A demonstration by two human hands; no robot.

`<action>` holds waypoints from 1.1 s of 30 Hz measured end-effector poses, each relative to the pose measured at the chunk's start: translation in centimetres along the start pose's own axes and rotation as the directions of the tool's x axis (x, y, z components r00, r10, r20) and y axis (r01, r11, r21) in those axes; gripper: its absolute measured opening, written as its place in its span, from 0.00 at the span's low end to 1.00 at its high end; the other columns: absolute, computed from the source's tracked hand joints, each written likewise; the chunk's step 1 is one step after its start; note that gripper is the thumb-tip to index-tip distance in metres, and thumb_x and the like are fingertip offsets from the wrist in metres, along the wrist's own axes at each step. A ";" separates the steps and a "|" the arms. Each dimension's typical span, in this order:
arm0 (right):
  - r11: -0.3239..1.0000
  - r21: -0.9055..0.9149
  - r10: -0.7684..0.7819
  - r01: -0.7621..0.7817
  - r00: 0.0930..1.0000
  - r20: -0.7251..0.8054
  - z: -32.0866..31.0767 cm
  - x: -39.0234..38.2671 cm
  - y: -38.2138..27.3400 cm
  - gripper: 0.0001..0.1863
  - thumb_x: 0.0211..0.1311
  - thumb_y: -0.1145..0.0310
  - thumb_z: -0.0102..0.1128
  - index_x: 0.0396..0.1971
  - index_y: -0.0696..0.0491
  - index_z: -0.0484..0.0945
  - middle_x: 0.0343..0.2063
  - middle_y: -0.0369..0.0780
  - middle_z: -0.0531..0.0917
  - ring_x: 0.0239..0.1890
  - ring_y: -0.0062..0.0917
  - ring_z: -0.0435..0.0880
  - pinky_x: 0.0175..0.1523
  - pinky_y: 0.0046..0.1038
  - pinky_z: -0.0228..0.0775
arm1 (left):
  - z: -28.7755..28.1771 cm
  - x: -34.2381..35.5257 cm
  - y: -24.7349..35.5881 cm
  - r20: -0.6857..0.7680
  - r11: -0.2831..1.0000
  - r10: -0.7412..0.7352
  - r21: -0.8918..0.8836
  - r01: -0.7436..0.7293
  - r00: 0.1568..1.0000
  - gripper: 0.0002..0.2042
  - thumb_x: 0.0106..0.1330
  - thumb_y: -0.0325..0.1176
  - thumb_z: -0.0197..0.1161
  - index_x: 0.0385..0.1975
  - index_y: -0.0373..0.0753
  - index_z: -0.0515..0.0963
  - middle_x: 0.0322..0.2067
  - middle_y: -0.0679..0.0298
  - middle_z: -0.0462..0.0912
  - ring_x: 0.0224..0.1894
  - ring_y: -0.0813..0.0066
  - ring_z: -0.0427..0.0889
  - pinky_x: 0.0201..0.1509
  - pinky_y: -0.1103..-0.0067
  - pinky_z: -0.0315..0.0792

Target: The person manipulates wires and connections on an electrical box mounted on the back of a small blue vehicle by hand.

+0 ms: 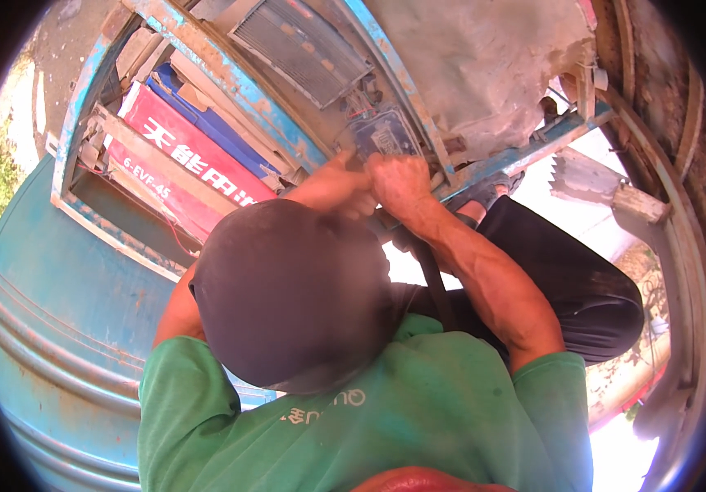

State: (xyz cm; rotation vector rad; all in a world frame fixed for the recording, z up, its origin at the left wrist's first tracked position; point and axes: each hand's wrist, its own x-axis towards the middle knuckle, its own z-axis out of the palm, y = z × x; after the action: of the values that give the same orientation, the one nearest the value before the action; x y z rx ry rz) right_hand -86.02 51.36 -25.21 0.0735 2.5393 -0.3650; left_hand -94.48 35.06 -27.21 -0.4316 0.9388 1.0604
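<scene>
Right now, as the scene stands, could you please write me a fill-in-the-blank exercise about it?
1. The person's shirt is ____.
2. The left hand and the right hand meet just below a small ____ box.
3. The long case with white characters, left of the hands, is ____.
Missing words: green; blue; red.

We're looking at a worn blue metal frame (230,78), paint flaking off its rails, and it's carrying everything here. Red and blue battery blocks (193,152) are sitting packed side by side inside it, with a pale strip of wood (164,168) lying across them. A grey finned box (299,45) is resting further along the frame, and a small blue box with wires (381,135) is sitting just beside it.
</scene>
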 end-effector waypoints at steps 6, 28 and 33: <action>1.000 0.008 0.000 0.000 0.999 0.046 -0.2 0.2 0.0 0.06 0.55 0.66 0.63 0.25 0.52 0.82 0.21 0.45 0.87 0.25 0.38 0.89 0.30 0.39 0.79 | -0.5 0.8 -0.3 0.044 1.000 0.018 0.005 -0.018 0.999 0.50 0.66 0.35 0.69 0.80 0.32 0.40 0.38 0.53 0.87 0.33 0.68 0.87 0.35 0.72 0.82; 1.000 0.015 0.024 -0.026 0.991 0.129 -1.0 0.6 0.0 0.08 0.59 0.64 0.62 0.30 0.51 0.85 0.25 0.42 0.90 0.30 0.34 0.92 0.35 0.36 0.82 | 0.5 -0.7 1.7 0.167 0.988 -0.032 -0.143 0.056 0.985 0.30 0.68 0.22 0.56 0.70 0.42 0.58 0.40 0.57 0.79 0.31 0.68 0.84 0.33 0.75 0.77; 0.998 0.041 0.042 -0.051 0.978 0.206 -1.7 1.1 -0.3 0.10 0.59 0.61 0.64 0.31 0.52 0.87 0.25 0.44 0.90 0.30 0.34 0.93 0.35 0.37 0.83 | 0.1 -1.0 1.4 0.208 0.977 -0.014 -0.206 0.057 0.978 0.36 0.67 0.21 0.57 0.75 0.39 0.52 0.44 0.56 0.80 0.34 0.65 0.86 0.40 0.69 0.81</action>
State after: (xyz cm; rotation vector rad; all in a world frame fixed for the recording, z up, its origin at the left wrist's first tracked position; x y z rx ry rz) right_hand -87.89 51.54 -24.32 0.1069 2.3221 -0.3922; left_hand -95.87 35.22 -26.21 -0.5012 0.6353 1.1529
